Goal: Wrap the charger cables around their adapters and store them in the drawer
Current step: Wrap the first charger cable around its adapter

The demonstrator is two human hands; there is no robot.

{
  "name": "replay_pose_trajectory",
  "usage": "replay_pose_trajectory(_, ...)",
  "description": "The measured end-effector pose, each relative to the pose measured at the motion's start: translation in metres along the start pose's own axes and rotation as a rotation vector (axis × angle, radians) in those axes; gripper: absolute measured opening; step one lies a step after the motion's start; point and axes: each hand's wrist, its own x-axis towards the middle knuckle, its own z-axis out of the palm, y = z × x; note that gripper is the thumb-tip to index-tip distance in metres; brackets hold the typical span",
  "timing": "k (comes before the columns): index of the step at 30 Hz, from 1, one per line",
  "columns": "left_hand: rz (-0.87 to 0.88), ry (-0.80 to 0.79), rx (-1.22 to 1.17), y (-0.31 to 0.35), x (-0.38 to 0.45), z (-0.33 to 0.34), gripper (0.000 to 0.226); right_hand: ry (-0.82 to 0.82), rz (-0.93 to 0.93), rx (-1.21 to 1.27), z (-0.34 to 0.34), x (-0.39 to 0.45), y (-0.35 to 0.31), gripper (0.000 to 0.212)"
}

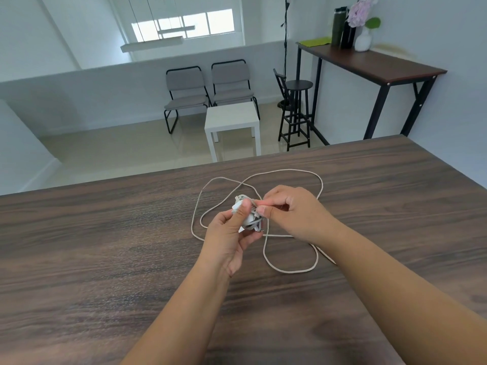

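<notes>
A white charger adapter [240,204] is held above the dark wooden table [105,246], gripped in my left hand [229,233]. A few turns of cable lie around it. My right hand [287,209] pinches the beige cable right beside the adapter. The rest of the long cable [290,271] lies in loose loops on the table around and beyond both hands. No drawer is in view.
The table's far edge runs just beyond the cable loops. Past it stand a small white side table [232,122], two grey chairs [208,90], a black stool [296,111] and a tall dark desk [369,64] with bottles and a vase.
</notes>
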Motion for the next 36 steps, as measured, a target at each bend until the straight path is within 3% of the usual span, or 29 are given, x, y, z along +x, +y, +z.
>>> replay_pose_trajectory(4, 0.014, 0.010, -0.034, -0.001, 0.001, -0.001, 0.084, -0.113, -0.119, -0.259, 0.000, -0.005, 0.002, 0.033)
replay_pose_trajectory(6, 0.012, 0.006, -0.035, 0.000, 0.000, 0.002, 0.084, -0.059, -0.137, -0.314, 0.003, -0.010, 0.005, 0.036)
replay_pose_trajectory(9, 0.020, 0.001, -0.013, 0.002, -0.001, 0.007, 0.063, 0.177, -0.069, -0.058, 0.008, -0.014, 0.004, 0.024)
replay_pose_trajectory(11, 0.035, 0.001, -0.009, 0.005, -0.001, 0.007, 0.055, 0.216, 0.001, 0.101, 0.008, -0.015, 0.001, 0.019)
replay_pose_trajectory(16, 0.071, 0.033, -0.007, 0.002, -0.002, 0.004, 0.058, 0.139, -0.013, 0.028, 0.008, -0.011, 0.002, 0.014)
replay_pose_trajectory(20, 0.095, 0.064, -0.003, -0.006, 0.000, 0.006, 0.053, 0.133, -0.162, -0.294, 0.007, -0.007, 0.008, 0.006)
replay_pose_trajectory(26, 0.091, 0.100, 0.013, -0.014, 0.005, 0.000, 0.069, 0.135, -0.253, -0.466, 0.021, -0.007, 0.016, 0.021)
replay_pose_trajectory(32, 0.078, 0.062, 0.019, -0.015, 0.004, 0.002, 0.075, 0.299, -0.344, -0.458, 0.026, -0.008, 0.026, 0.018)
replay_pose_trajectory(36, 0.097, 0.045, 0.002, -0.016, 0.003, 0.005, 0.066, 0.418, -0.348, -0.393, 0.030, -0.007, 0.030, 0.012)
